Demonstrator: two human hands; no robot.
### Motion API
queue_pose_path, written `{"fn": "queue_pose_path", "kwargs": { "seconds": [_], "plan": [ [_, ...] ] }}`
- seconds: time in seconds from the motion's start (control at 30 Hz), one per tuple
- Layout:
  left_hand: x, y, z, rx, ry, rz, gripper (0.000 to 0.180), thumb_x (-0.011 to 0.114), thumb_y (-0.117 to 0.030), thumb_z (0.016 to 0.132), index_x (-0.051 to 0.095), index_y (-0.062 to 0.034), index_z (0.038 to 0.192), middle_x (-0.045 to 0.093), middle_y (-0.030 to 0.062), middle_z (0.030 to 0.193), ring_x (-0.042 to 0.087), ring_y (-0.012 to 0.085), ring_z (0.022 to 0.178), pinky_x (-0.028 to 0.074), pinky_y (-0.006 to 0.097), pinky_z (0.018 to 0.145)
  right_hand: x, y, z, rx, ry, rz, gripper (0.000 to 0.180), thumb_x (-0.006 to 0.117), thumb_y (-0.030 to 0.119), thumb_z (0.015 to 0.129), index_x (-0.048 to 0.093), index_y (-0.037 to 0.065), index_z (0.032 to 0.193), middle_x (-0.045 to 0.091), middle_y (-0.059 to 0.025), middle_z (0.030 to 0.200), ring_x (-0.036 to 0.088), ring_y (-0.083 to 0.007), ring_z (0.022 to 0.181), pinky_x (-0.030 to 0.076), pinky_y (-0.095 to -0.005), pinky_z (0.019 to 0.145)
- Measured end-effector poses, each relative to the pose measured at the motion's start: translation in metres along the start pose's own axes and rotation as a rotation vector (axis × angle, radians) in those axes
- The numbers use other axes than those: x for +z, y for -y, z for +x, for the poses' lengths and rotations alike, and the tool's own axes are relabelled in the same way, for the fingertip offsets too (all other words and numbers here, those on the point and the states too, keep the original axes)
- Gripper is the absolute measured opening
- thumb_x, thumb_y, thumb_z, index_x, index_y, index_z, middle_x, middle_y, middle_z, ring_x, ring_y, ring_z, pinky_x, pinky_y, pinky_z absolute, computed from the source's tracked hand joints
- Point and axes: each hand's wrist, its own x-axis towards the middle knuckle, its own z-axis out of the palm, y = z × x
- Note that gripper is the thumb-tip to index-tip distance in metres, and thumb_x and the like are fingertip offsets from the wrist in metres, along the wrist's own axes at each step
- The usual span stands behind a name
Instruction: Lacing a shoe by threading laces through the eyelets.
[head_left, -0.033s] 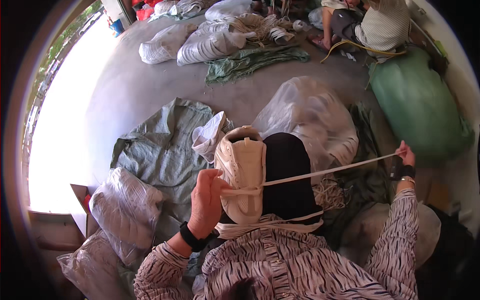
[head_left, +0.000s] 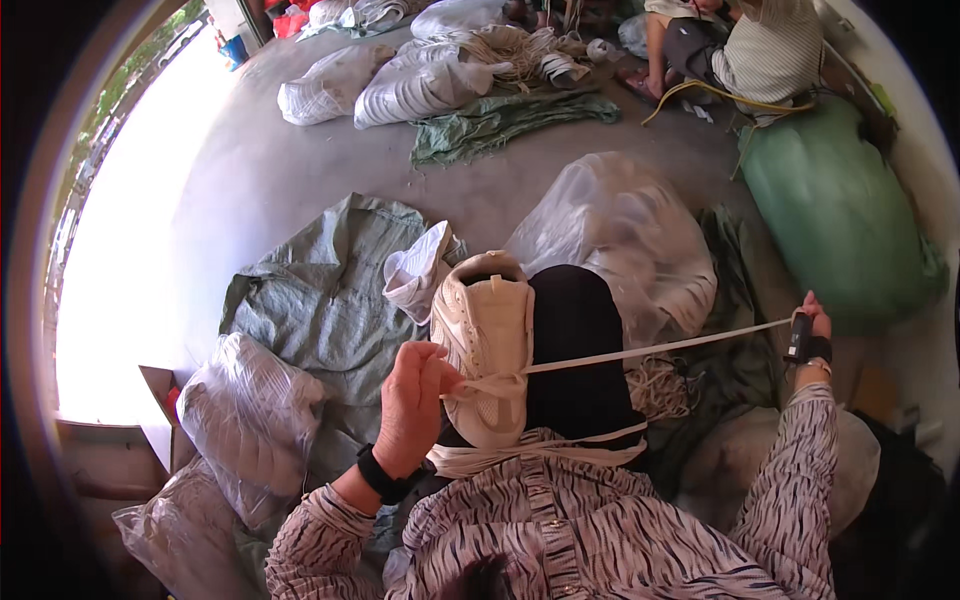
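A cream sneaker (head_left: 485, 330) rests on my lap, its heel opening away from me and its toe toward me. My left hand (head_left: 412, 390) is closed at the left side of its toe end, fingertips pinching a white shoelace (head_left: 660, 350) where it meets the shoe. From there the lace runs taut to the right, over my dark trouser leg (head_left: 575, 340). Far out on the right, my right hand (head_left: 817, 318) is closed on the lace's other end. More loose laces (head_left: 540, 457) lie across my lap. What the fingers cover is hidden.
A second, white shoe (head_left: 415, 272) lies on a grey-green woven sack (head_left: 330, 270). Clear plastic bags stand ahead (head_left: 620, 220) and at left (head_left: 250, 420). A bundle of laces (head_left: 660, 388) sits right of my leg. A full green sack (head_left: 840, 200) and a seated person (head_left: 765, 55) are farther right.
My right wrist has turned slightly and the hand has dropped a little, the lace still stretched. My left fingers have shifted slightly at the shoe.
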Motion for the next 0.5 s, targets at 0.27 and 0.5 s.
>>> {"fn": "queue_pose_path", "kwargs": {
  "seconds": [0.27,0.5],
  "plan": [
    [-0.015,0.015,-0.007,-0.129,0.093,0.110,0.013,0.054,-0.012,0.088,0.060,0.0003,0.087,0.056,0.0086,0.075,0.055,0.0179,0.062,0.044,0.029,0.057,0.290,-0.238,-0.226,0.269,0.725,-0.885,0.019,0.053,0.021,0.092,0.061,0.004,0.095,0.061,-0.0036,0.066,0.042,-0.0041,0.040,0.031,-0.0167,0.037],
    [-0.010,0.002,-0.009,0.054,0.237,0.338,0.010,0.055,-0.008,0.084,0.057,0.0004,0.080,0.055,0.0129,0.066,0.054,0.0233,0.053,0.044,0.031,0.052,0.275,-0.337,-0.291,-0.365,2.265,-1.539,0.015,0.049,0.011,0.089,0.060,0.001,0.086,0.059,-0.0070,0.062,0.054,-0.0123,0.045,0.046,-0.0269,0.045]
  ]
}}
